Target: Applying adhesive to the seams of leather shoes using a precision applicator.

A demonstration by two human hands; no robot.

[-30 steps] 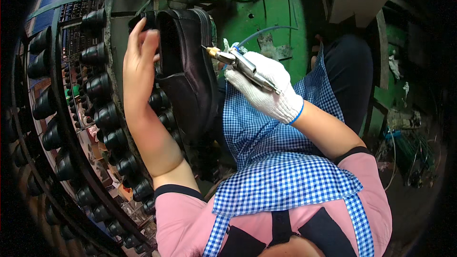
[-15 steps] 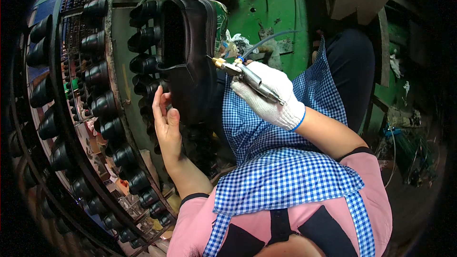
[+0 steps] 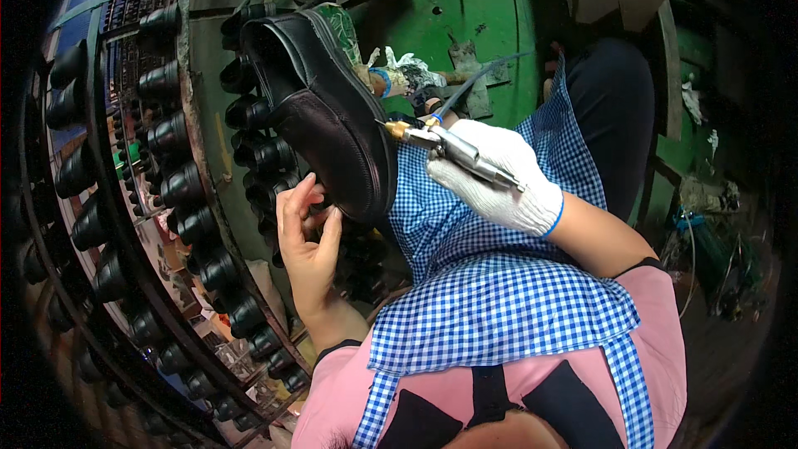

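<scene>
A black slip-on shoe (image 3: 320, 129) lies slanted in front of me, its toe toward me and its opening at the far left. What bears it from below is hidden. My left hand (image 3: 309, 237), bare, is at the toe with loosely bent fingers and the thumb apart; whether the fingertips touch the leather I cannot tell. In a white knit glove, my right hand (image 3: 499, 175) grips a small metal spray gun (image 3: 465, 158). Its brass nozzle points at the shoe's right side, close to the edge. A blue-grey hose (image 3: 474, 83) runs up from the gun.
Tall metal racks (image 3: 199, 158) with rows of black shoes (image 3: 170, 133) stand on the left. A stained green surface (image 3: 490, 8) lies beyond, with crumpled white material (image 3: 411, 71) on it. Against my lap hangs a blue checked apron (image 3: 499, 308). Tangled cords (image 3: 723, 266) are at the right.
The shoe has turned, its heel going left and its toe swinging right toward me. My left hand has moved right, fingers curling in at the toe. The spray gun has shifted slightly right and nearer.
</scene>
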